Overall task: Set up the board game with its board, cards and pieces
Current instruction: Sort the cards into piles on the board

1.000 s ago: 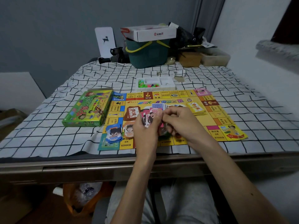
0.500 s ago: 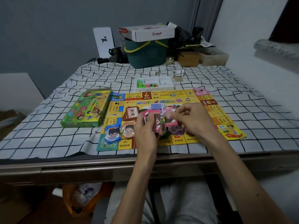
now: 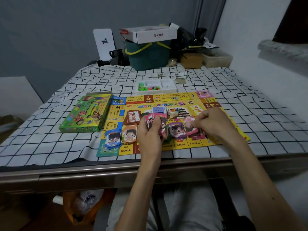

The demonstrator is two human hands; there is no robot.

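Well under way, by the look of it. Already unfolded flat on the desk with its black-and-white checked cloth: the yellow paper game board. Already stacked on the board: a blue pile of toy banknotes at the near left corner, an orange pile just beside it, a purple pile further right, plus a brown-backed card deck and a yellow card deck nearer the middle.

Clasps a thick fan of pink toy banknotes in the left grip, fingers curled round it above the near edge. Pinches the top note of a pink pile in the right grip, just beside the purple pile.

Left to do, judging from this: dealing out the rest of the fan, then lifting the small coloured plastic pieces out of the white plastic tray just beyond the far edge. Beside the board on the left: the green cardboard game box, shut.
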